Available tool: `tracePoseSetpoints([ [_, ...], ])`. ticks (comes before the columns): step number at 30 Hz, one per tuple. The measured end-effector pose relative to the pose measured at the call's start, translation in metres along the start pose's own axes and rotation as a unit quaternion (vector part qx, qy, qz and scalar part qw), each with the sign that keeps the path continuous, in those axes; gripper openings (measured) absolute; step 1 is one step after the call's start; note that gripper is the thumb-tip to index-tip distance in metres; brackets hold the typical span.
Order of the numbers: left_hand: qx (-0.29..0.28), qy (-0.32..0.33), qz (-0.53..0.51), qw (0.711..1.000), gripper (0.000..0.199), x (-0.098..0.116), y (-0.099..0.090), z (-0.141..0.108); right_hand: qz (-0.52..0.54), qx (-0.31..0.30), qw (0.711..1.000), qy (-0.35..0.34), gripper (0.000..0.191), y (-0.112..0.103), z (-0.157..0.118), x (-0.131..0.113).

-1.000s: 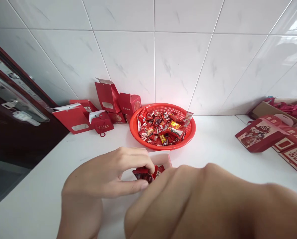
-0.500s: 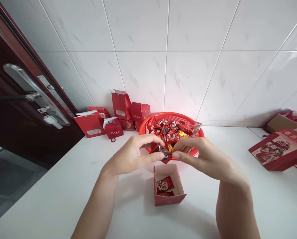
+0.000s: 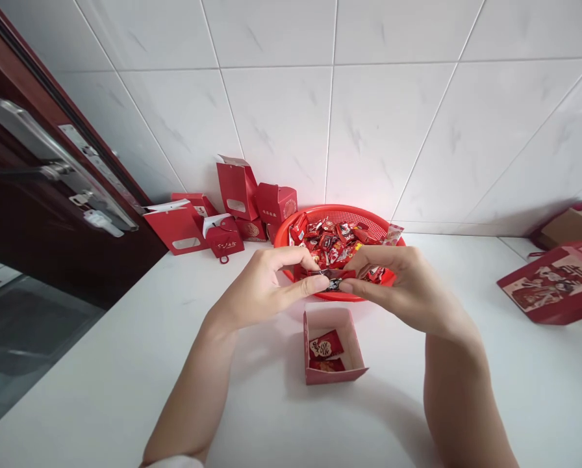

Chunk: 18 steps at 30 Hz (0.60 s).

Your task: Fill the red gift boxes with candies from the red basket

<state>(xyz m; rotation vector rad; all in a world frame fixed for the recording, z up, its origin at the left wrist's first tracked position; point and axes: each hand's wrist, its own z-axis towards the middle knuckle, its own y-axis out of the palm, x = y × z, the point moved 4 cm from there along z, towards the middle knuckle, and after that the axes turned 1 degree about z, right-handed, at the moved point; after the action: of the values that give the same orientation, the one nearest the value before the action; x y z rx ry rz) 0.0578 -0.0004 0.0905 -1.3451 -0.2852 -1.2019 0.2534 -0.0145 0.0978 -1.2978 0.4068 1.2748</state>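
Note:
Between both hands, over the near rim of a red plastic basket (image 3: 359,213), is a dark red wrapped candy (image 3: 334,284). My left hand (image 3: 276,286) pinches its left end between thumb and fingers. My right hand (image 3: 393,279) pinches the right end the same way; its curled fingers are partly hidden. Wrapped candies (image 3: 337,246), mostly red, fill the basket behind. Just below the hands an open red box (image 3: 337,376) with pale inner walls stands on the white table. Inside it lie a red candy packet (image 3: 326,346) and another red packet (image 3: 327,365).
Several red gift boxes (image 3: 237,190) stand against the tiled wall at the back left. A larger red printed box (image 3: 554,283) and an open carton (image 3: 571,227) are at the right. A dark red door (image 3: 37,214) with a metal handle borders the table's left side.
The view has tilted down slightly, so the wall and basket sit higher. Both hands keep hold of the candy, which is now stretched more level between them, with the thumbs closer together.

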Motion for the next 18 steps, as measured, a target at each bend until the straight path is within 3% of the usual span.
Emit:
tracePoseSetpoints([
  [9, -0.067, -0.065, 0.041, 0.995, 0.051, -0.008, -0.006, -0.003, -0.005, -0.027, 0.999, -0.020, 0.014, -0.010, -0.003, 0.000],
  [14, -0.187, -0.109, 0.146, 0.965, 0.044, -0.014, 0.008, -0.003, -0.081, -0.159, 0.983, -0.032, 0.010, 0.005, -0.004, 0.005],
  [18, -0.284, -0.073, 0.168, 0.941, 0.014, -0.011, 0.024, -0.003, -0.172, -0.268, 0.948, -0.018, 0.020, 0.029, -0.002, 0.010],
])
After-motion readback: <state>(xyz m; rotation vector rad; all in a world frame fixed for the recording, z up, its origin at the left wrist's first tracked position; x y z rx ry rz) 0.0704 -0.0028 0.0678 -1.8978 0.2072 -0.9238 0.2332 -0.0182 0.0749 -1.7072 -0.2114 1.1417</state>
